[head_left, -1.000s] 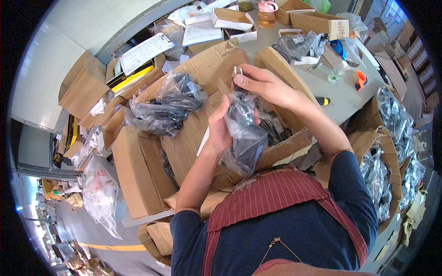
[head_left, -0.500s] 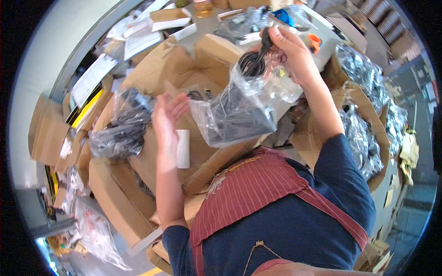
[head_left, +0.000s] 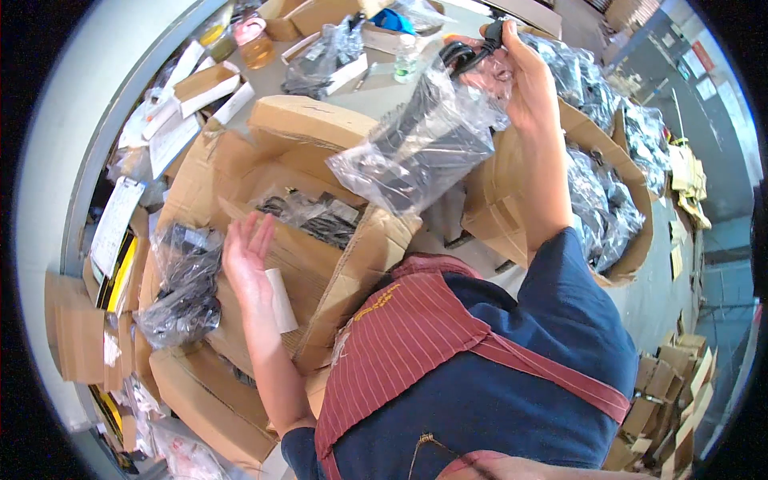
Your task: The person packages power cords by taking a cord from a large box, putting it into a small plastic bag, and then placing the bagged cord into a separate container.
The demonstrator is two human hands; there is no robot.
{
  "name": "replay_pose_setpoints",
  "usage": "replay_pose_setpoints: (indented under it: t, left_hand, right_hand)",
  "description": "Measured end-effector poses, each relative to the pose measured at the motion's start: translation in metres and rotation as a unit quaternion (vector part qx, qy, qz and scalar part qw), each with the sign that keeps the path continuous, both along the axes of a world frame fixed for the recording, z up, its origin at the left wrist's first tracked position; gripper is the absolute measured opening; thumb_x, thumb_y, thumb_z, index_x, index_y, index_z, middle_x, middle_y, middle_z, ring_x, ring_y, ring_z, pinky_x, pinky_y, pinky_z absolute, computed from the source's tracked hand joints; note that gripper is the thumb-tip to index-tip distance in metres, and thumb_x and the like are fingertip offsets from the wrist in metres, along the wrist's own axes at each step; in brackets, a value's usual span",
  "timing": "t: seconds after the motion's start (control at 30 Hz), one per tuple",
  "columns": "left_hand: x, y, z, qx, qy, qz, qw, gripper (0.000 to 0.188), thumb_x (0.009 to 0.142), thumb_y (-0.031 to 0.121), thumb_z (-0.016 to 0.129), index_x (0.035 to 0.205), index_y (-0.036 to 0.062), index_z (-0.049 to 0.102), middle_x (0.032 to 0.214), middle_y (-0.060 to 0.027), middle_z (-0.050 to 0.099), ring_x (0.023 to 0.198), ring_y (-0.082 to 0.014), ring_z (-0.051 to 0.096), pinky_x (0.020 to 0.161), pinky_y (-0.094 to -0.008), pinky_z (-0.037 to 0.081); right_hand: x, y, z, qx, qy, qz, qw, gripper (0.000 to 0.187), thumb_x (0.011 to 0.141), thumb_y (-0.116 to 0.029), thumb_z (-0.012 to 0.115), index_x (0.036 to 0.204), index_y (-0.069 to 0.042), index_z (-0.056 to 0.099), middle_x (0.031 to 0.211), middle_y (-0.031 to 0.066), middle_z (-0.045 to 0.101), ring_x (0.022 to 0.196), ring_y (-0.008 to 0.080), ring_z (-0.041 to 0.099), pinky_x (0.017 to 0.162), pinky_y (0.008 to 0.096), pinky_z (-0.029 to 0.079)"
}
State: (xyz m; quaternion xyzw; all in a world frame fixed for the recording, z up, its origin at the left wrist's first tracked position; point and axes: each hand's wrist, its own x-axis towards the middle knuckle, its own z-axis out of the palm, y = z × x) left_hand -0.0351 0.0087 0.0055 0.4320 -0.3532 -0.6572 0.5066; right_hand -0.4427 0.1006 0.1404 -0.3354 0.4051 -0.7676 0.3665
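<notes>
My right hand (head_left: 522,76) is raised at the upper right, its fingers closed on a black cable (head_left: 486,46) with a thick end. From it hangs a clear plastic bag (head_left: 416,144) with dark contents, tilted over the right edge of a large open cardboard box (head_left: 344,268). My left hand (head_left: 250,254) has its fingers apart, palm up, and holds nothing. It hovers over the box, beside a white strip (head_left: 281,301). Inside the box lie bagged black cables (head_left: 320,218). A dark bagged bundle (head_left: 182,280) rests at the box's left side.
A second cardboard box (head_left: 500,192) on the right holds several clear bags (head_left: 602,212). Along the far table stand a plastic bottle (head_left: 406,58), an amber jar (head_left: 254,46) and small open cartons (head_left: 206,86). A clipboard (head_left: 117,220) lies at the left. Flattened cardboard (head_left: 668,408) is stacked lower right.
My right hand has carried the cable and its bag up and to the right, away from the box's middle. My left hand has drawn back left and downward. The view has turned rightward.
</notes>
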Motion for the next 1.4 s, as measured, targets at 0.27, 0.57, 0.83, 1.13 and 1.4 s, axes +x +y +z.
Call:
replay_pose_setpoints:
  t: [0.27, 0.57, 0.83, 1.13, 1.4]
  left_hand:
    - [0.006, -0.009, -0.008, 0.003, -0.009, -0.005, 1.000, 0.062, 0.103, 0.027, 0.045, 0.143, -0.0125, 0.018, 0.145, -0.0290, 0.035, 0.131, -0.0383, 0.047, 0.114, -0.0434, 0.037]
    - [0.006, -0.013, -0.018, -0.013, -0.015, -0.006, 1.000, 0.059, 0.102, 0.028, 0.049, 0.137, -0.0150, 0.028, 0.138, -0.0283, 0.040, 0.128, -0.0394, 0.049, 0.112, -0.0459, 0.039]
    - [0.010, -0.014, -0.030, -0.018, -0.032, -0.020, 0.999, 0.065, 0.102, 0.027, 0.049, 0.142, -0.0142, 0.019, 0.143, -0.0292, 0.036, 0.131, -0.0405, 0.046, 0.113, -0.0460, 0.038]
    - [-0.014, 0.003, -0.020, -0.043, -0.101, 0.005, 0.994, 0.062, 0.102, 0.024, 0.050, 0.144, -0.0101, 0.020, 0.144, -0.0260, 0.038, 0.128, -0.0370, 0.050, 0.112, -0.0441, 0.039]
    - [-0.058, 0.050, 0.017, -0.275, -0.109, -0.145, 0.944, 0.097, 0.081, 0.043, 0.074, 0.151, 0.0048, 0.018, 0.149, -0.0184, 0.035, 0.130, -0.0361, 0.049, 0.109, -0.0473, 0.040]
  right_hand:
    - [-0.006, 0.025, 0.016, -0.058, -0.060, -0.050, 0.995, 0.030, 0.103, -0.032, 0.048, 0.090, -0.007, 0.058, 0.068, 0.0019, 0.061, 0.048, 0.0102, 0.051, 0.053, 0.0286, 0.056]
    - [-0.032, 0.054, 0.016, -0.114, -0.017, -0.057, 0.992, 0.029, 0.103, -0.031, 0.047, 0.089, -0.007, 0.056, 0.071, 0.0065, 0.063, 0.059, 0.0165, 0.066, 0.065, 0.0422, 0.063]
    - [-0.057, 0.067, 0.002, -0.109, -0.055, -0.102, 0.987, 0.024, 0.102, -0.030, 0.050, 0.094, -0.010, 0.060, 0.067, 0.0011, 0.059, 0.057, 0.0134, 0.061, 0.060, 0.0371, 0.061]
    - [-0.069, 0.080, -0.009, -0.142, -0.139, -0.073, 0.977, 0.031, 0.104, -0.025, 0.045, 0.110, 0.002, 0.059, 0.093, 0.0132, 0.068, 0.070, 0.0241, 0.066, 0.068, 0.0359, 0.059]
    - [-0.016, 0.051, 0.001, -0.186, -0.291, 0.143, 0.927, 0.037, 0.104, -0.028, 0.045, 0.113, 0.007, 0.052, 0.112, 0.0227, 0.063, 0.085, 0.0297, 0.067, 0.074, 0.0366, 0.061]
